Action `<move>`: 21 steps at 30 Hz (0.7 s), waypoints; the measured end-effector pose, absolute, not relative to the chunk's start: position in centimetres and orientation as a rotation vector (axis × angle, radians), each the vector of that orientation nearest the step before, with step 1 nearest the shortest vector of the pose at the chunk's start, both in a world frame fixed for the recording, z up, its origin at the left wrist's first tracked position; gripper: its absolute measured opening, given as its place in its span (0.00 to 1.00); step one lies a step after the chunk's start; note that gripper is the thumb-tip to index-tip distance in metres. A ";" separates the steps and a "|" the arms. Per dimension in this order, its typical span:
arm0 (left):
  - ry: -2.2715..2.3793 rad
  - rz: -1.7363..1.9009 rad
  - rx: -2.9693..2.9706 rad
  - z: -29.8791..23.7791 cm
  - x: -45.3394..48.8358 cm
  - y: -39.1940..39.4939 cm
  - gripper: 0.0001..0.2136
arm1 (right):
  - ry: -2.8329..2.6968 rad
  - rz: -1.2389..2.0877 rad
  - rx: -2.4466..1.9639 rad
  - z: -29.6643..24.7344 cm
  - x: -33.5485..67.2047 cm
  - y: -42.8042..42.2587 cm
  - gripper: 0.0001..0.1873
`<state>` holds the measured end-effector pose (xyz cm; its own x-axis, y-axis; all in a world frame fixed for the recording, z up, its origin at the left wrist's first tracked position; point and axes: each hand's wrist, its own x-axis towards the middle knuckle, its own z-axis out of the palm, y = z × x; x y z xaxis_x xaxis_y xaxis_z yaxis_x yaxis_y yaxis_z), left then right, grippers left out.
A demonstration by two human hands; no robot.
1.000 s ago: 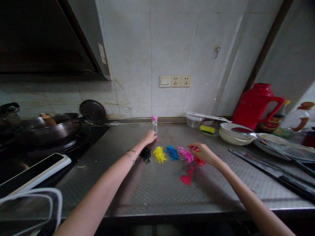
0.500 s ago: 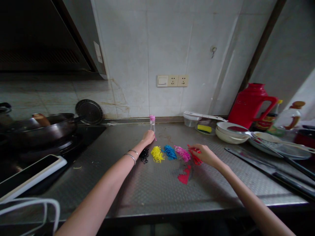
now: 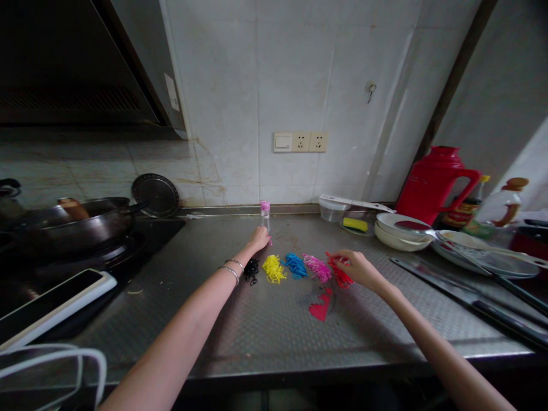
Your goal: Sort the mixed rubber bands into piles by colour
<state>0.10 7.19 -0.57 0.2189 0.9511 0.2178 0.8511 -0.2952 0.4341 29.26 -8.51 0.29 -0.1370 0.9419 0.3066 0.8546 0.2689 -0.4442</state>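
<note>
My left hand is closed around the lower part of a small clear bottle with a pink cap. A bit of pink shows beside its fingertips. In a row across the counter lie small piles of thin bands that look like rubber bands: black, yellow, blue, pink and red. At the red pile my right hand has its fingers pinched together on the bands, partly covering them. A torn red piece lies flat nearer me.
The steel counter runs along a tiled wall. On the left are a pan on the stove and a white-edged device. To the right stand bowls, a red thermos, and long-handled utensils.
Both hands stay almost where they were, the left at the bottle and the right at the red pile. The view has shifted very slightly.
</note>
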 end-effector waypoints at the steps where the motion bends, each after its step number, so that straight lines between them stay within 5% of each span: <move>1: 1.698 0.675 2.270 -0.5 0.3 7.1 0.11 | -2.018 0.219 -1.615 0.4 29.3 -8.4 0.16; 15: 1.014 0.697 2.514 0.8 10.3 -0.2 0.10 | -1.981 0.111 -1.582 1.9 29.3 -6.7 0.14; 21: 1.065 0.840 2.411 1.2 8.2 -0.3 0.12 | -2.007 0.115 -1.569 1.9 28.9 -6.2 0.14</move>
<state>8.24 -0.26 1.22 0.5361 0.7590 0.3694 0.5362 -0.6442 0.5454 28.92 -6.17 1.89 -0.1369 0.9115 0.3879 0.8611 0.3031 -0.4081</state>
